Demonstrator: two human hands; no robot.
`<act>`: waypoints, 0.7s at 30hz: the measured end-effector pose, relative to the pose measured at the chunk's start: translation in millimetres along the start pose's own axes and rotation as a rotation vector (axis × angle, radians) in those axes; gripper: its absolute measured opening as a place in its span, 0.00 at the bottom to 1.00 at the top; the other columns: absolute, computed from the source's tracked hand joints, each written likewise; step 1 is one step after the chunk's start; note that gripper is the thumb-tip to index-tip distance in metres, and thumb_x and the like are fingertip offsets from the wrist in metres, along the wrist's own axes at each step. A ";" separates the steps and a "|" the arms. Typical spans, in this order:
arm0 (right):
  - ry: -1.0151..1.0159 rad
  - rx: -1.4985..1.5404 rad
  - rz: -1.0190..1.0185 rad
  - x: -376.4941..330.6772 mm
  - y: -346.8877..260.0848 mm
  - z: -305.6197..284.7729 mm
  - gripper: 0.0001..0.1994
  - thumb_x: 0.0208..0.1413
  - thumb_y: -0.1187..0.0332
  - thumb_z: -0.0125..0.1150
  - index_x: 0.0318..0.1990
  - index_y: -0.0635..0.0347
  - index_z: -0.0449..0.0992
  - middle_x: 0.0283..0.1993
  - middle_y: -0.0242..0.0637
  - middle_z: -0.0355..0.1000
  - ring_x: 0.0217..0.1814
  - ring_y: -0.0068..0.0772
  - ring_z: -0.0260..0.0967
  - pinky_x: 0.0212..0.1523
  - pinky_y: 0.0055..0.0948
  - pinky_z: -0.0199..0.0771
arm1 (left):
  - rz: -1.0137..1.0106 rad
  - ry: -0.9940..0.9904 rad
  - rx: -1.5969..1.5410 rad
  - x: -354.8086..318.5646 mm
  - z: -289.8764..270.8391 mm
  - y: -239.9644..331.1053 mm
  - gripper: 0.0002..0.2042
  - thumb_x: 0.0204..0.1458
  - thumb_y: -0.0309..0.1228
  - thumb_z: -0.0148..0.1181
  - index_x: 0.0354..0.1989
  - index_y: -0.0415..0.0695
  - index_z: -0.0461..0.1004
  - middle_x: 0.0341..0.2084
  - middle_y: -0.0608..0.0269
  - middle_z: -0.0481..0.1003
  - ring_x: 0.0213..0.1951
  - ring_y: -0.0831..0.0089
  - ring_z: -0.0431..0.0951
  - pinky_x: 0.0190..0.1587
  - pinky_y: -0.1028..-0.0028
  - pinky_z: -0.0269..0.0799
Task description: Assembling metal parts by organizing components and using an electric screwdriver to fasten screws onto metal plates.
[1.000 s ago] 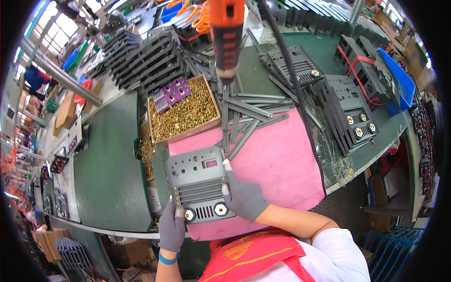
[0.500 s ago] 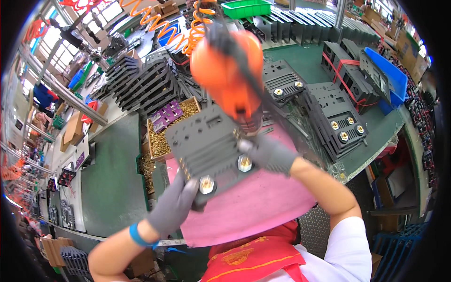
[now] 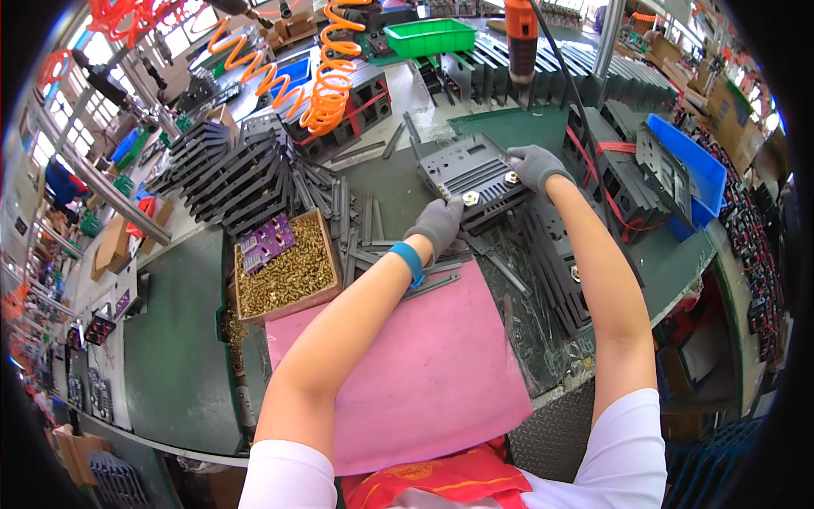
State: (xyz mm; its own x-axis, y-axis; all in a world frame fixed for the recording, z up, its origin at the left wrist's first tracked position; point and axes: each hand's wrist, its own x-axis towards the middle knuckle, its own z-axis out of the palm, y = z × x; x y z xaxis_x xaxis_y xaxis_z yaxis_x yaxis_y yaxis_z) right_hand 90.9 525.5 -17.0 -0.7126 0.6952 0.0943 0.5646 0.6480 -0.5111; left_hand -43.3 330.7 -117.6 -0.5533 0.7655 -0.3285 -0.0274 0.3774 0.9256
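Note:
Both my hands wear grey gloves and reach toward the far middle of the bench. Between them is a dark grey slotted metal plate (image 3: 465, 165) with two bright hex fittings with brass centres along its near edge. My left hand (image 3: 437, 224) grips the plate's near left corner, thumb on top. At its right end my right hand (image 3: 538, 166) is closed round the edge. The plate lies over other dark metal; whether it rests fully on it I cannot tell. The fingertips under the plate are hidden. Nearer me lies a pink mat (image 3: 424, 365).
A box of small brass screws (image 3: 292, 271) with purple pieces stands left of the mat. An orange power screwdriver (image 3: 521, 42) hangs beyond my right hand. Stacked plates (image 3: 555, 263), a blue bin (image 3: 699, 165), loose metal strips (image 3: 360, 220) and a green tray (image 3: 431, 38) surround the hands.
Both hands have carried the plate from over the mat to the far middle. The orange screwdriver has gone from above the plate to hanging at the back right.

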 end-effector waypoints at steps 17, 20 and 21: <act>0.234 -0.391 0.043 4.1 29.3 7.5 0.19 0.62 0.51 0.49 0.53 0.48 0.78 0.53 0.45 0.76 0.56 0.50 0.73 0.54 0.46 0.73 | 0.386 0.498 1.110 -211.9 -44.2 -86.0 0.28 0.53 0.42 0.62 0.64 0.56 0.67 0.64 0.46 0.62 0.60 0.45 0.64 0.60 0.48 0.60; 0.392 -0.497 -0.137 -25.6 -10.9 9.9 0.19 0.61 0.53 0.51 0.56 0.46 0.76 0.50 0.45 0.76 0.53 0.49 0.75 0.53 0.46 0.74 | 0.617 0.425 0.839 -204.7 -67.6 -95.7 0.24 0.51 0.35 0.63 0.59 0.52 0.70 0.61 0.47 0.64 0.55 0.44 0.68 0.57 0.52 0.66; 0.420 -0.522 -0.154 -33.7 -3.4 9.7 0.19 0.61 0.53 0.53 0.55 0.47 0.77 0.49 0.45 0.76 0.52 0.49 0.75 0.53 0.46 0.74 | 0.659 0.408 0.880 -204.3 -62.3 -94.5 0.17 0.50 0.29 0.63 0.51 0.49 0.73 0.58 0.49 0.66 0.50 0.45 0.71 0.53 0.56 0.69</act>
State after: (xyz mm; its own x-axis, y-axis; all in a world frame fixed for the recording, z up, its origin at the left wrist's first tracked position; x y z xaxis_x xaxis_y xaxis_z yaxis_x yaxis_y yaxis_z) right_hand 109.0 496.8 -26.7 -0.6384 0.5767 0.5097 0.6718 0.7407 0.0033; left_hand 20.5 106.2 -126.3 -0.4762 0.7839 0.3984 0.8608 0.3231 0.3932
